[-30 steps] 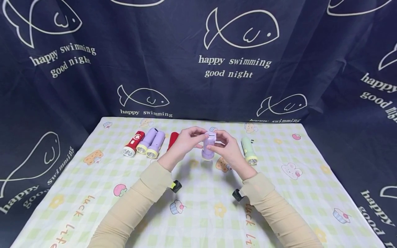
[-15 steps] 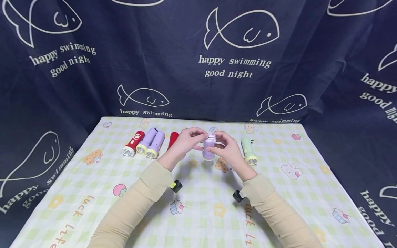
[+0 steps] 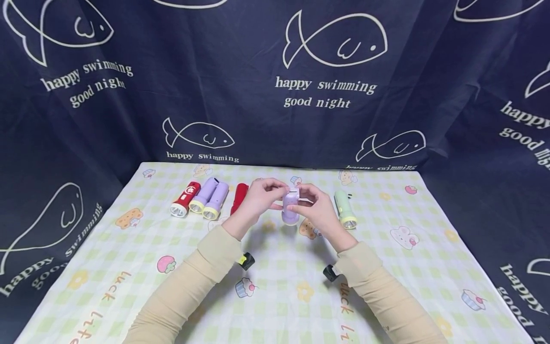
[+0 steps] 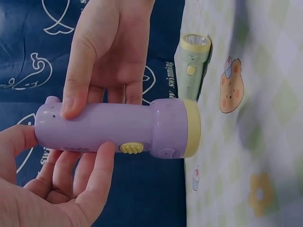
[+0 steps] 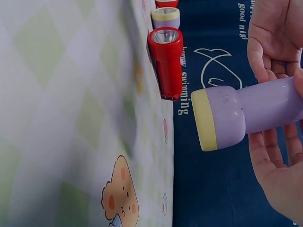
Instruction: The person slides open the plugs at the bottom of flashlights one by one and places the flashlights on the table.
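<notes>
Between both hands, a purple flashlight (image 3: pixel 290 212) is held upright above the table, its yellow-rimmed head downward and tail up. My left hand (image 3: pixel 263 200) pinches it near the tail end. From the other side my right hand (image 3: pixel 317 205) grips the barrel, with the thumb laid along it in the left wrist view. That view also shows a ridged yellow switch (image 4: pixel 131 148) on the barrel, close to a left finger. In the right wrist view the yellow rim (image 5: pixel 204 120) faces the tabletop, with a gap between them.
Left of the hands lie a red flashlight (image 3: pixel 185 199) with a pale rim, two purple flashlights (image 3: pixel 205 195) side by side, and another red flashlight (image 3: pixel 239 197), partly behind the left hand. A green flashlight (image 3: pixel 344 209) lies to the right. A dark blue fish-print curtain (image 3: pixel 249 86) hangs behind the checked tablecloth (image 3: pixel 283 306).
The purple flashlight has shifted very slightly to the right with both hands. My left wrist has also edged right, uncovering a little more of the red flashlight behind it.
</notes>
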Demonstrator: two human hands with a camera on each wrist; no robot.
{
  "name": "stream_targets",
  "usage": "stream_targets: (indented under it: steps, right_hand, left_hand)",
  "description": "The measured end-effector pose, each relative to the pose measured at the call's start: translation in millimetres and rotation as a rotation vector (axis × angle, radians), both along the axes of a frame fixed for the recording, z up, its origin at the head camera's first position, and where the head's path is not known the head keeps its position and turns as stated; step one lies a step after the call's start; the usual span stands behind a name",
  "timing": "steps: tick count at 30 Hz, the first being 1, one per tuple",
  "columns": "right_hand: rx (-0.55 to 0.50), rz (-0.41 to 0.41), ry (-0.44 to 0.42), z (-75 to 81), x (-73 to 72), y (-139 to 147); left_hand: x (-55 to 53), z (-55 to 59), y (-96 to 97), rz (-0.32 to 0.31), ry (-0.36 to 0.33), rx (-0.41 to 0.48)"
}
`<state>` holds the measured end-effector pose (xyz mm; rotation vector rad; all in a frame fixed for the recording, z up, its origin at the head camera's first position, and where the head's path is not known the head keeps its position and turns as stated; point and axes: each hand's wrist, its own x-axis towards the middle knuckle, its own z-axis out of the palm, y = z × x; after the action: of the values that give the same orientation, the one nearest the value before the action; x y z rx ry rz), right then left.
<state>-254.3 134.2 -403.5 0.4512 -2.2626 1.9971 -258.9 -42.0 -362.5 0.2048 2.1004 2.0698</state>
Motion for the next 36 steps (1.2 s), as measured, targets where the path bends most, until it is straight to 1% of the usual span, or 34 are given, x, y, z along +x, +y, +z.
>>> stream_targets:
  steps: [5, 13, 21, 27, 32, 33, 34, 36]
  right_hand:
    - [-0.003, -0.003, 0.011, 0.0, -0.8, 0.7]
    - [0.013, -0.006, 0.021, 0.4, -0.3, 0.4]
    - [0.007, -0.014, 0.009, 0.3, -1.4, -2.4]
    - [0.019, -0.014, 0.007, 0.7, -1.8, -2.3]
    - [0.008, -0.01, -0.002, 2.2, -1.2, -2.8]
    - [0.007, -0.01, -0.004, 2.1, -1.2, -2.7]
    - [0.007, -0.01, -0.005, 2.0, -1.0, -2.9]
    - [0.008, -0.007, -0.003, 1.6, -1.0, -2.5]
  left_hand:
    - [1.1, 1.1, 0.8, 0.007, 0.015, 0.002]
    - [0.6, 1.3, 0.3, 0.002, -0.004, 0.004]
    - [0.0, 0.6, -1.0, 0.011, -0.016, 0.002]
    - [-0.2, 0.1, -0.3, 0.019, -0.016, -0.005]
    - [-0.3, -0.1, -0.4, 0.02, -0.015, -0.014]
    - [-0.4, 0.2, -0.4, 0.019, -0.017, -0.015]
    - [2.0, 4.0, -0.7, 0.016, -0.022, -0.019]
    - [2.1, 4.4, -0.4, 0.02, -0.027, -0.021]
